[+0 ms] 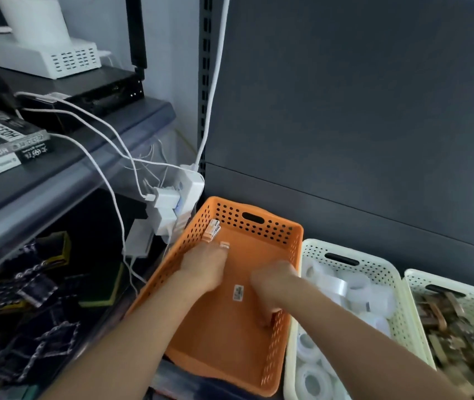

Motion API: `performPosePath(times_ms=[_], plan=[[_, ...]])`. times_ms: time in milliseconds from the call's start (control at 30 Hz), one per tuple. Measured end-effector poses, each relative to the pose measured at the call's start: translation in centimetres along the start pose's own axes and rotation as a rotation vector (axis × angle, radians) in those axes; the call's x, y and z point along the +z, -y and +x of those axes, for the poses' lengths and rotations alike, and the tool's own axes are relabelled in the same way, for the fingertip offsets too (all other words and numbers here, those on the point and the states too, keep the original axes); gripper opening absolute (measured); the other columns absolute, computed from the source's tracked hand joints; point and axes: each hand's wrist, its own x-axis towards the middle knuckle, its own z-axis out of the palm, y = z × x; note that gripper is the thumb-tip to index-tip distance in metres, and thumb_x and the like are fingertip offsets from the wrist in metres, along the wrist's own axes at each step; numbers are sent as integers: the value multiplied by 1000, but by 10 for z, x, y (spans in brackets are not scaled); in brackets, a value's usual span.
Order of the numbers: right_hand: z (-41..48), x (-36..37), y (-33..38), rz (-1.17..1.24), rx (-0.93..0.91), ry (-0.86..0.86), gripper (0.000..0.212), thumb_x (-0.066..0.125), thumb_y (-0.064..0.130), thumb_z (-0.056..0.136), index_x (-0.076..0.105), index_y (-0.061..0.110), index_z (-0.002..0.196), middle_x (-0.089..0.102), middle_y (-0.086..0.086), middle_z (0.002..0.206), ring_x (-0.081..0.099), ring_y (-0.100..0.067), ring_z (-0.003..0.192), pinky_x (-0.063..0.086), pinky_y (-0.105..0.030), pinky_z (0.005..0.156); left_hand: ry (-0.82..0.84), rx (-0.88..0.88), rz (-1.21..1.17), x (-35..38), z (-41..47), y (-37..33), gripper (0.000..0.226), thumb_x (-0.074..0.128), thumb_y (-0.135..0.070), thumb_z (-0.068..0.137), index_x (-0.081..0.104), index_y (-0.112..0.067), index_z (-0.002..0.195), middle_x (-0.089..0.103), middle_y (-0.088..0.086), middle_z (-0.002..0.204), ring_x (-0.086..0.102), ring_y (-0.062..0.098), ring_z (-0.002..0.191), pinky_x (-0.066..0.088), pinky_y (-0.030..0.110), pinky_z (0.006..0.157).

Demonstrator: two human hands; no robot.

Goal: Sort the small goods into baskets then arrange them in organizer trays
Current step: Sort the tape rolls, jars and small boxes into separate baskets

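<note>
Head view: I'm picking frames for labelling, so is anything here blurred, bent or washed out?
Head view: the right hand and the brown goods in the far right basket are smeared by motion; the orange basket and left hand read fairly sharp; the shelf post and edges bow from the wide lens; lighting is dim and even, with no strong glare.

You see a matt orange perforated plastic basket (259,226), glossy clear tape rolls (310,379) and a cream plastic basket (385,272).
</note>
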Motion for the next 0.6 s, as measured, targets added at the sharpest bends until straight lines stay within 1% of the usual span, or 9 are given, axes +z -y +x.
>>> performPosePath(times_ms=[67, 133, 233, 300, 367, 400, 467, 533, 600], plan=[[10, 0, -1, 60, 4, -35, 32, 69, 27, 81, 57, 14, 107, 56, -1, 89, 58, -22, 85, 49, -31, 70, 19, 53, -77, 2, 6, 0, 24, 55, -11, 91, 64, -21, 111, 61, -1, 109, 59, 20, 100, 54, 37, 84], [22, 0, -2, 210, 41, -158, 36, 68, 25, 80, 55, 17, 112, 59, -4, 107, 60, -26, 96, 53, -36, 77, 16, 74, -140, 0, 10, 0, 25, 53, -10, 91, 64, -21, 111, 59, -2, 112, 57, 19, 104, 51, 37, 89], [40, 2, -1, 297, 51, -286, 54, 68, 18, 80, 45, 19, 128, 48, -7, 124, 55, -29, 110, 53, -41, 84, -105, 62, -96, -5, 20, 5, 35, 51, 0, 89, 60, -13, 121, 48, 4, 133, 43, 22, 126, 42, 38, 104], [49, 5, -1, 275, 19, -304, 61, 69, 17, 80, 40, 21, 134, 40, -6, 134, 47, -29, 120, 50, -43, 91, -104, 28, -47, -6, 28, 8, 47, 45, 4, 90, 47, -7, 136, 32, 11, 148, 28, 26, 138, 31, 38, 113], [56, 9, -3, 277, -45, -267, 59, 65, 18, 83, 39, 22, 136, 37, -2, 140, 42, -27, 125, 47, -44, 96, -19, -20, -32, -7, 33, 5, 58, 40, 5, 93, 26, -3, 148, 14, 17, 157, 13, 29, 146, 20, 40, 119], [58, 11, -4, 283, -74, -252, 55, 63, 19, 85, 41, 22, 136, 40, -1, 139, 43, -26, 123, 47, -43, 95, 14, -36, -23, -6, 35, 2, 61, 39, 4, 93, 19, -2, 150, 9, 18, 158, 9, 31, 146, 16, 41, 120], [60, 10, -7, 276, -105, -262, 46, 63, 18, 85, 48, 20, 128, 48, -3, 127, 48, -26, 117, 48, -41, 92, 26, -67, -21, -6, 39, -2, 65, 45, 0, 92, 16, -2, 151, 12, 18, 157, 13, 33, 144, 17, 42, 119], [61, 7, -11, 255, -108, -271, 36, 66, 21, 83, 54, 17, 117, 51, -4, 114, 50, -25, 109, 49, -39, 90, 5, -106, -53, -5, 42, -2, 68, 50, -2, 89, 21, -5, 150, 22, 15, 152, 23, 32, 136, 25, 41, 116], [59, 4, -15, 236, -100, -254, 33, 72, 27, 79, 57, 17, 106, 49, -3, 106, 53, -22, 101, 49, -35, 85, -17, -121, -78, -3, 42, -3, 59, 48, -1, 86, 34, -7, 144, 28, 12, 145, 29, 31, 129, 32, 41, 111]])
